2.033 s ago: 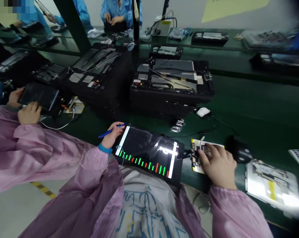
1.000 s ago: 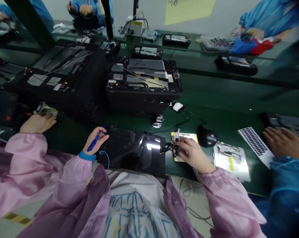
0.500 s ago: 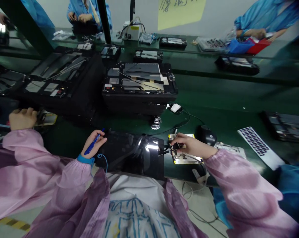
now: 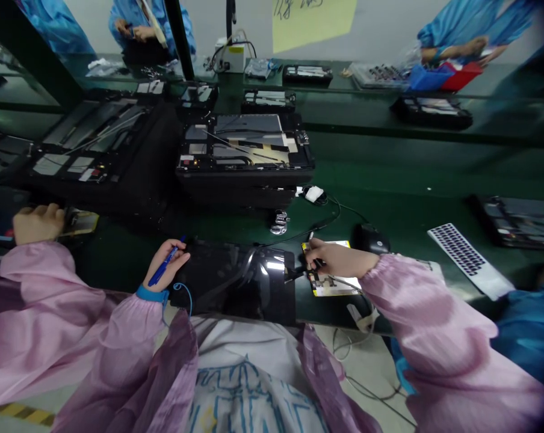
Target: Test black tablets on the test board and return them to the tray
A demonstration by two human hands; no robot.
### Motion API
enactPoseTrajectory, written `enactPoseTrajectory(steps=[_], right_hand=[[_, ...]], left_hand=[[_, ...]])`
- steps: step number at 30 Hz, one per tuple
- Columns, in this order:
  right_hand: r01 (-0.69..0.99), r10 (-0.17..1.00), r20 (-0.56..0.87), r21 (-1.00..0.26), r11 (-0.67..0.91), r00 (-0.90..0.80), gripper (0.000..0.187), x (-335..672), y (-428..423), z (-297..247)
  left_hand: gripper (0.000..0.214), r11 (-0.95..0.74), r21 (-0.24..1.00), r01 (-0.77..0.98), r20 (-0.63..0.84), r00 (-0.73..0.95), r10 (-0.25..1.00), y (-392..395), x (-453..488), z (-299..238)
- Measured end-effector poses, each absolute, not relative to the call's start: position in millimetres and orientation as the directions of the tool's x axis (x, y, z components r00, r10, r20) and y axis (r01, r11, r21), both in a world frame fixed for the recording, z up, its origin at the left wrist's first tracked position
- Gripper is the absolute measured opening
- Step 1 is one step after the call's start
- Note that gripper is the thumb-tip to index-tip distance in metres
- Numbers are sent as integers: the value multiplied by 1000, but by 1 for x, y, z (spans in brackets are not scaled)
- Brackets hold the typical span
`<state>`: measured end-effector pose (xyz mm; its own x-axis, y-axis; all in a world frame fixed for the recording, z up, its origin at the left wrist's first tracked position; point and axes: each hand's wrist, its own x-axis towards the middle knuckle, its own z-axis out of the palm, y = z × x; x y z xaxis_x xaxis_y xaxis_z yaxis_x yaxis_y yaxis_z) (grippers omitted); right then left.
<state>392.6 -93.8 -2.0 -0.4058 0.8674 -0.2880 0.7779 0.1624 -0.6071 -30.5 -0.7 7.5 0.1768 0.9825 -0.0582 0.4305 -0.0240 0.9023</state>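
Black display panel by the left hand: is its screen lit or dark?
Dark. The black display panel shows no image, only a pale glare patch near its right edge.

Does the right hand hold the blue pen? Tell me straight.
No: the blue pen is gripped in the left hand, while the right hand is over the circuit board.

we held a blue pen [image 4: 166, 269] slanted in our left hand [image 4: 167, 263], just above the edge of a glossy black tablet [image 4: 236, 285] lying flat on the desk [image 4: 389, 174]. just beside it lay a small circuit board [image 4: 330, 284] with yellow edges, and our right hand [image 4: 339, 257] reached over it, pinching a small dark part [image 4: 318, 263] at the board's near end.
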Motion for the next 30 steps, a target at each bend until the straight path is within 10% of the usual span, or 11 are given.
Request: enactPoseTrajectory(steps=[13, 30], right_hand=[[882, 966, 246, -469, 42, 84, 17, 363, -168, -26], [824, 858, 282, -512, -245, 430, 12, 324, -160, -43]], left_hand=[[32, -20, 891, 454, -70, 180, 981, 2, -36, 3], [36, 0, 890, 456, -94, 184, 978, 0, -34, 14]])
